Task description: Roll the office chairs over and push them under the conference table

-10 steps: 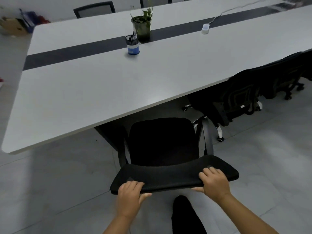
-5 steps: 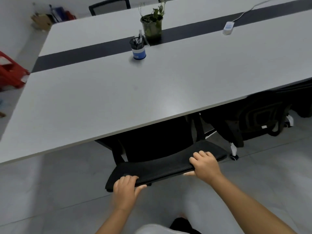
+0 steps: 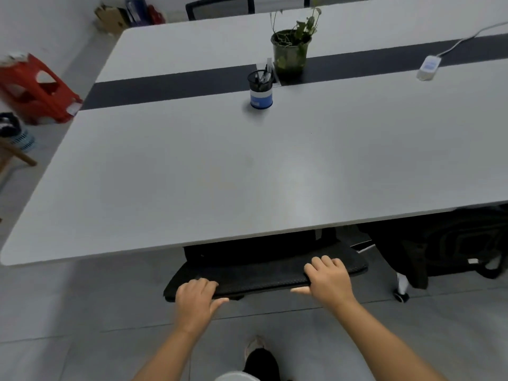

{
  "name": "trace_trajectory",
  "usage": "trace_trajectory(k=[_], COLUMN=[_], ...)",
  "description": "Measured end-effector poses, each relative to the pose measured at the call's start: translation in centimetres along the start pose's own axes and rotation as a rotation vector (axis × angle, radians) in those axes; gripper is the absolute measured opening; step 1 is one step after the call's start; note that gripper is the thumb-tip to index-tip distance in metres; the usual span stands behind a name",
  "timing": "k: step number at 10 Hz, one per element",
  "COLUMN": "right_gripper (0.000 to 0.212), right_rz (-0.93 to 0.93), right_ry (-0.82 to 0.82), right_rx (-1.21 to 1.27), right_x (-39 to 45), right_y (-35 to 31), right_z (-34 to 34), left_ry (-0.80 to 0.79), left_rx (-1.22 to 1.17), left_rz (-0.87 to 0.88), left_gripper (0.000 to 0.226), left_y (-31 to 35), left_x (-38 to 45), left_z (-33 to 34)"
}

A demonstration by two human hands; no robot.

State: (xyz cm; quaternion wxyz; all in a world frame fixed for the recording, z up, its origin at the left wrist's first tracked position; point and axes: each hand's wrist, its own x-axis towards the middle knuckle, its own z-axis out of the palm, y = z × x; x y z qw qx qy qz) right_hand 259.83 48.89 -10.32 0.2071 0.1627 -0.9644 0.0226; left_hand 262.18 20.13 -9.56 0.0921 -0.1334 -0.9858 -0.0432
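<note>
A black office chair (image 3: 261,273) stands right against the near edge of the long white conference table (image 3: 220,174); only the top of its backrest shows, the seat and base are hidden under the tabletop. My left hand (image 3: 196,298) grips the left end of the backrest top. My right hand (image 3: 328,279) grips its right end, fingers over the top and thumb below. A second black chair (image 3: 445,248) is tucked under the table to the right.
A pen holder (image 3: 261,90), a potted plant (image 3: 291,48) and a white power strip (image 3: 427,67) sit on the table. A red plastic stool (image 3: 35,90) and clutter stand left of it. Another chair (image 3: 220,6) is at the far side. My foot (image 3: 259,358) is on grey tile.
The chair has rolled forward under the table with both hands on its backrest; the seat and armrests, visible a second ago, are now hidden beneath the tabletop. I have stepped closer.
</note>
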Motion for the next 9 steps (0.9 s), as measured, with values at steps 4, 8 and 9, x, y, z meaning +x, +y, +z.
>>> trace_trajectory(k=[4,8,9], right_gripper=[0.073,0.078,0.085], right_rz=[0.025,0.09,0.139], right_ry=[-0.048,-0.39,-0.33], right_rx=[-0.029,0.137,0.233], right_x=[2.4,1.6,1.1], right_y=[-1.5,-1.5,-1.0], right_z=[0.9,-0.8,-1.7], left_ry=[0.089,0.039,0.115], left_rx=[-0.005,-0.137,-0.289], left_rz=[0.109,0.019,-0.029], left_gripper=[0.053,0.068,0.051], left_y=[-3.8,-2.3,-0.3], left_x=[2.0,0.6,-1.9], left_z=[0.8,0.1,0.3])
